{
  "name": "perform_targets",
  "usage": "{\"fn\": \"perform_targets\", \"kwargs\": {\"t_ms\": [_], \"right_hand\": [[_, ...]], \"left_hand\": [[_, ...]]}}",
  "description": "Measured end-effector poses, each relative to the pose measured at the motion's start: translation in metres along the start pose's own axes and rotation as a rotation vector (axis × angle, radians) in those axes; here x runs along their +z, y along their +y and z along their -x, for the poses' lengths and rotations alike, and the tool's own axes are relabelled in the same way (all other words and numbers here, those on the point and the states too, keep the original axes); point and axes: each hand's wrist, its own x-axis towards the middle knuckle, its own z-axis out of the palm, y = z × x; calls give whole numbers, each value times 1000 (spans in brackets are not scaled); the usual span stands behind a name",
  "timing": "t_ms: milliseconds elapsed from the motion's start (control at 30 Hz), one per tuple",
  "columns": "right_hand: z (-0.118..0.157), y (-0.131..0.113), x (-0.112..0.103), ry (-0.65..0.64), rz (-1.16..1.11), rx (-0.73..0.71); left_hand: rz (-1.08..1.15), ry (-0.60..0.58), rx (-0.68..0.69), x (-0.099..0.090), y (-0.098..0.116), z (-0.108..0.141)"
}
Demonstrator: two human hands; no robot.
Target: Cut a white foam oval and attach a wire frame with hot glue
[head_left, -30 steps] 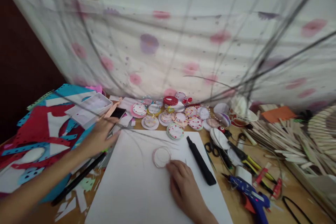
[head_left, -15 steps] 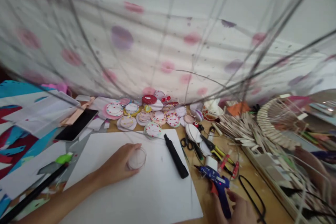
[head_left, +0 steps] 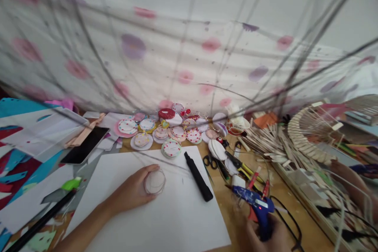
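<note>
My left hand (head_left: 134,189) rests on a white sheet of paper (head_left: 165,220), thumb and fingers closed around the edge of a small round whitish disc (head_left: 155,182) with a thin pinkish rim. Whether it is a flat disc or a shallow cup I cannot tell. At the lower right, my right hand (head_left: 270,232) is wrapped round the handle of a blue hot glue gun (head_left: 251,199) with a small red light on its side. The nozzle points left. Between the hands, a thick black marker (head_left: 198,177) lies on the paper's right side.
Several decorated paper discs (head_left: 177,134) cluster behind the paper. Scissors (head_left: 209,161), a yellow-black tool (head_left: 246,171) and a black cable (head_left: 291,220) lie to the right, near many wooden sticks (head_left: 271,143). A phone (head_left: 85,145) and paper scraps are left. Blurred strands cross the view.
My right hand has closed more fully on the glue gun's handle, and the gun has shifted right. My left hand stays on the disc in nearly the same place.
</note>
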Motion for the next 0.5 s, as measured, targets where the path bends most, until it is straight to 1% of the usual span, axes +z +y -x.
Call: {"fn": "perform_targets", "kwargs": {"t_ms": [33, 67, 133, 167, 233, 300, 333, 400, 500], "right_hand": [[1, -12, 1, 19, -54, 22], [2, -26, 4, 9, -135, -8], [3, -56, 17, -67, -275, -66], [5, -72, 27, -81, -340, -90], [10, -103, 50, -122, -386, -160], [20, -125, 74, -238, -424, -280], [25, -132, 85, -265, -426, -322], [35, -136, 103, -324, -353, -353], [43, -125, 118, -303, -237, -394]], "left_hand": [[-3, -16, -2, -1, 1, 0], [-9, -25, -1, -3, 3, 1], [-24, -31, 5, -5, 6, 1], [-30, -29, 12, -6, 7, 1], [-36, -15, 21, -7, 8, 1], [-41, 3, 31, -6, 8, 1], [-46, 12, 39, -6, 7, 1], [-59, 21, 54, -5, 5, 1], [-65, 20, 57, -4, 3, 1]]}}
